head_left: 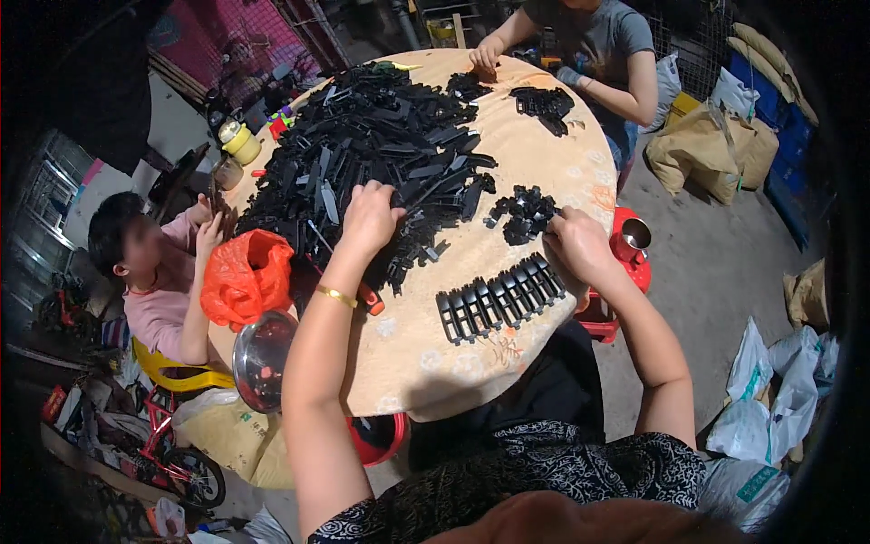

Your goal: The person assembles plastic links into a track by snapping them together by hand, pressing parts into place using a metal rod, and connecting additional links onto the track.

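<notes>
My left hand (370,218) reaches onto the near right side of a large heap of black plastic parts (362,127). Its fingers are curled down among the pieces, and what they pinch, if anything, is hidden. At the right, my right hand (584,247) touches the edge of a small pile of short black plastic parts (524,216), fingers bent together; any piece in them is too small to make out. Between my arms lies a slanting row of black plastic parts (500,297), set side by side. An orange-handled tool (370,299) lies beside my left forearm.
A cloth-covered round table (412,363) carries everything. An orange-red plastic bag (245,276) and a clear bowl (265,358) stand left. One person (163,272) sits left; another (603,72) works across with black parts. A metal cup (634,238) rests on a red stool (625,272).
</notes>
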{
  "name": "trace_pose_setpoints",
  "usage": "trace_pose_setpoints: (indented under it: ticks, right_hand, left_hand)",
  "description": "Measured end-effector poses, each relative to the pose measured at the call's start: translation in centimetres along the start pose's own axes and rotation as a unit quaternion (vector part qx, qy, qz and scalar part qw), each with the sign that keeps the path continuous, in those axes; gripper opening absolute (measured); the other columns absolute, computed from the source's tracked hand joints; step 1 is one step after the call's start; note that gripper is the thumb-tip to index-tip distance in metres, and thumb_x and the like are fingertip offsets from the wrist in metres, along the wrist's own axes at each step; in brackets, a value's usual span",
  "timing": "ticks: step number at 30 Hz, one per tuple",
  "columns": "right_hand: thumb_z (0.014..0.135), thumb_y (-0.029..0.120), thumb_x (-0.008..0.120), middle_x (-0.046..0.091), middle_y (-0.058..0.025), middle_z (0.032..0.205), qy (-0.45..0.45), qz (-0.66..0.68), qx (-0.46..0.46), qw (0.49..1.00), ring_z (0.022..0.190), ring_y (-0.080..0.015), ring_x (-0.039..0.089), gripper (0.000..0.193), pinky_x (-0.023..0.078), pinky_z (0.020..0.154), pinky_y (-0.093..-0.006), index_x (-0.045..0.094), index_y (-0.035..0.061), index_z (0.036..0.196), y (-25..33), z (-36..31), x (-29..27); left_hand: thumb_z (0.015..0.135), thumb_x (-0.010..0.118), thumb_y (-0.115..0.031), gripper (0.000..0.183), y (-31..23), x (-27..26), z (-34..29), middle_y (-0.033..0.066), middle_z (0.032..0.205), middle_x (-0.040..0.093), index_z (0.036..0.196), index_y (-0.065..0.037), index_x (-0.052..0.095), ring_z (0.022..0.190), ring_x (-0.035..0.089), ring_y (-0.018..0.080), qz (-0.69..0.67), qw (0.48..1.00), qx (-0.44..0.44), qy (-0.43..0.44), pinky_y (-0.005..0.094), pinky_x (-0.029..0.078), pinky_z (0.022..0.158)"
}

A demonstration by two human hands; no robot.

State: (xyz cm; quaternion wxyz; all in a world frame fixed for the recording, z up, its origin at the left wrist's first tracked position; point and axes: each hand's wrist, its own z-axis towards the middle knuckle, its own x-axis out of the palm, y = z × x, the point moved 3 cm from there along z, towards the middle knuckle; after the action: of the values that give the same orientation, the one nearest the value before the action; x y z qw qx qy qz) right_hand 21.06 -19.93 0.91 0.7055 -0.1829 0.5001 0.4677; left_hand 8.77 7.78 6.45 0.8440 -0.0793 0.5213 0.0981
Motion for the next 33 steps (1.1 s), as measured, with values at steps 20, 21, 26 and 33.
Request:
trace_pose_setpoints:
  ticks: [20, 21, 26, 33]
  right_hand:
    - [0.075, 0.004, 0.063, 0.062, -0.0093, 0.084, 0.000, 0.408, 0.062, 0.911, 0.076, -0.0166, 0.060, 0.015, 0.048, 0.068, -0.0277, 0.062, 0.0002, 0.089, 3.4, 1.0, -2.0]
    - [0.077, 0.002, 0.062, 0.062, -0.0065, 0.086, -0.047, 0.457, 0.017, 0.888, 0.076, -0.0126, 0.058, 0.016, 0.048, 0.069, -0.0260, 0.063, -0.0004, 0.093, 4.2, 1.1, -2.1]
    - [0.085, 0.003, 0.055, 0.061, -0.0051, 0.087, 0.010, 0.556, 0.029, 0.831, 0.080, -0.0097, 0.060, 0.015, 0.049, 0.069, -0.0226, 0.057, -0.0018, 0.099, 8.1, 1.6, -1.9]
    - [0.080, -0.002, 0.056, 0.059, -0.0106, 0.082, -0.120, 0.371, -0.130, 0.912, 0.069, -0.0187, 0.060, 0.019, 0.047, 0.062, -0.0257, 0.058, -0.0013, 0.099, 11.1, 2.3, -3.8]
  left_hand:
    - [0.094, 0.041, -0.019, 0.025, -0.3, -0.4, -3.8, 0.0155, 0.092, 0.060, 0.109, 0.000, 0.047, 0.074, 0.062, 0.0246, -0.737, 0.609, -0.290, 0.052, 0.0366, 0.056, 0.066]
    - [0.094, 0.040, -0.025, 0.031, -0.9, -0.4, -4.3, 0.0152, 0.093, 0.060, 0.109, 0.001, 0.048, 0.075, 0.062, 0.0237, -0.816, 0.506, -0.267, 0.085, 0.0348, 0.055, 0.067]
    - [0.092, 0.045, -0.021, 0.031, -3.8, 0.5, -6.4, 0.0134, 0.092, 0.061, 0.112, 0.002, 0.050, 0.073, 0.063, 0.0214, -0.868, 0.420, -0.229, 0.134, 0.0337, 0.054, 0.070]
    - [0.092, 0.048, -0.019, 0.031, -6.6, 0.7, -8.2, 0.0048, 0.101, 0.059, 0.117, -0.002, 0.050, 0.085, 0.060, 0.0150, -0.878, 0.403, -0.199, 0.163, 0.0369, 0.053, 0.078]
